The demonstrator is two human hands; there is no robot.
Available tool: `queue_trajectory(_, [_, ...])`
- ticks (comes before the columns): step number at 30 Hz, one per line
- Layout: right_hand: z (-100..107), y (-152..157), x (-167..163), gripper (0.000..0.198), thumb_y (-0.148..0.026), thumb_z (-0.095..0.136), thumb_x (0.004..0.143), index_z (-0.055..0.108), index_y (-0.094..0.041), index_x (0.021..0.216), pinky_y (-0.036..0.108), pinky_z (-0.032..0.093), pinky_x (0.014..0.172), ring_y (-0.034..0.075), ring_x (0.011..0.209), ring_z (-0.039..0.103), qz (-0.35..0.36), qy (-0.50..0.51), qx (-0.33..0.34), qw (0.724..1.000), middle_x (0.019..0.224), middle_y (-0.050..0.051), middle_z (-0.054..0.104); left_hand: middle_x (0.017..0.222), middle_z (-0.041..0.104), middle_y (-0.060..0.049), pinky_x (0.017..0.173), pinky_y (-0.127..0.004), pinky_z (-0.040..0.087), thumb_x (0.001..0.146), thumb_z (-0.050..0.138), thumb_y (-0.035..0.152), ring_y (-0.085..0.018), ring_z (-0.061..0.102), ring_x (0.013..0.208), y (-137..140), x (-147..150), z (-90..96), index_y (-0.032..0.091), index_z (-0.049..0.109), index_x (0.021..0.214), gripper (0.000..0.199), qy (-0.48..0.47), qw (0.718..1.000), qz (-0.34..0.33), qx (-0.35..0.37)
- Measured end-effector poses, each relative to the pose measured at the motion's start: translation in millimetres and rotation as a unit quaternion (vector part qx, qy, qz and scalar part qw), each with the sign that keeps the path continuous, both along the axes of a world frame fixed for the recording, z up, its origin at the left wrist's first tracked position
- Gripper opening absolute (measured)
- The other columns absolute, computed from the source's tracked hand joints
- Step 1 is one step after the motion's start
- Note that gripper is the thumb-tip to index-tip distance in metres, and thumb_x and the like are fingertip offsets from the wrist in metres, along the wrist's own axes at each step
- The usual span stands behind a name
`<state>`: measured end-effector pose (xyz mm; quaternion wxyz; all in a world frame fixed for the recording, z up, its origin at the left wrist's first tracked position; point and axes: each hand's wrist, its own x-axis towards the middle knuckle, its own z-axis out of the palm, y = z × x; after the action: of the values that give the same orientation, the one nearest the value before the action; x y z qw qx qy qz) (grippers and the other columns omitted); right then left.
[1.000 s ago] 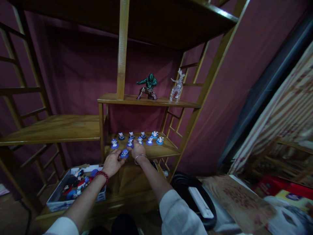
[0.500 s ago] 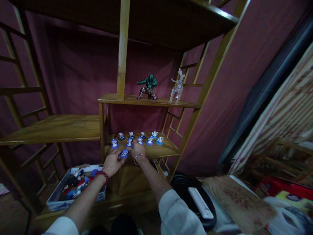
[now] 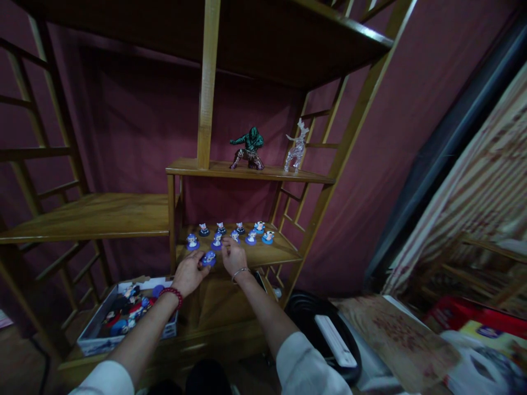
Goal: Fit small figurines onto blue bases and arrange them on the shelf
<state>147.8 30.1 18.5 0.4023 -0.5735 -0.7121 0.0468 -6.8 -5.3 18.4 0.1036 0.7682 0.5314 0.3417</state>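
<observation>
My left hand (image 3: 190, 274), with a red bead bracelet, is closed on a small purple-based figurine (image 3: 209, 258) at the front edge of the lower shelf (image 3: 263, 254). To its right, my right hand (image 3: 234, 258) hovers over the shelf with fingers stretched out and nothing visible in them. Its fingertips partly cover a purple-based figurine (image 3: 235, 236). Beside them stands another purple figurine (image 3: 217, 240), upright and apart from the hand. Similar figurines stand at the left (image 3: 192, 241) and right (image 3: 251, 237). Behind is a row of dark-based figurines (image 3: 220, 227).
A box (image 3: 99, 344) full of mixed figurines sits low at the left. On the shelf above stand a green crouching figure (image 3: 250, 148) and a clear deer figurine (image 3: 296, 147). A wooden post (image 3: 208, 82) rises at the front. A black round object (image 3: 307, 307) lies at lower right.
My right hand has drawn away from the middle purple figurine and shifted slightly right, its fingers opening. The left hand keeps its figurine in nearly the same spot.
</observation>
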Motion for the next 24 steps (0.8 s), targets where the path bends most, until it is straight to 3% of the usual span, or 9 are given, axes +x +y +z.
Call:
queue_trajectory(5, [4, -19, 7, 0.042, -0.005, 0.043, 0.067, 0.046, -0.021, 0.106, 0.021, 0.042, 0.077, 0.010, 0.081, 0.057, 0.098, -0.012, -0.013, 0.995, 0.094, -0.002, 0.062, 0.090, 0.058, -0.004, 0.069, -0.025, 0.041, 0.069, 0.051, 0.027, -0.013, 0.053, 0.069, 0, 0, -0.2, 0.016, 0.033, 0.124, 0.059, -0.026, 0.999, 0.014, -0.036])
queue_trajectory(9, [8, -27, 8, 0.049, -0.019, 0.054, 0.068, 0.042, -0.022, 0.115, 0.025, 0.041, 0.081, 0.012, 0.081, 0.055, 0.148, -0.041, -0.021, 0.988, 0.101, -0.001, 0.060, 0.090, 0.060, -0.003, 0.069, -0.024, 0.041, 0.070, 0.051, 0.027, -0.013, 0.054, 0.070, 0, 1, 0.9, 0.015, 0.023, 0.130, 0.068, -0.026, 0.998, 0.024, -0.051])
queue_trajectory(13, [8, -24, 9, 0.053, -0.032, 0.058, 0.069, 0.041, -0.024, 0.118, 0.027, 0.040, 0.081, 0.013, 0.083, 0.054, 0.170, -0.054, -0.028, 0.984, 0.105, -0.001, 0.059, 0.091, 0.061, -0.004, 0.068, -0.023, 0.041, 0.070, 0.051, 0.028, -0.013, 0.055, 0.071, 0, 2, 2.4, 0.014, 0.023, 0.130, 0.067, -0.019, 0.997, 0.033, -0.061])
queue_trajectory(24, [-1, -13, 13, 0.061, -0.043, 0.065, 0.062, 0.045, -0.026, 0.117, 0.027, 0.041, 0.076, 0.015, 0.083, 0.054, 0.185, -0.057, -0.033, 0.981, 0.100, -0.001, 0.062, 0.097, 0.061, -0.007, 0.077, -0.028, 0.042, 0.071, 0.048, 0.022, -0.015, 0.056, 0.079, 1, 1, -1.3, 0.012, 0.032, 0.126, 0.058, -0.010, 0.999, 0.019, -0.047])
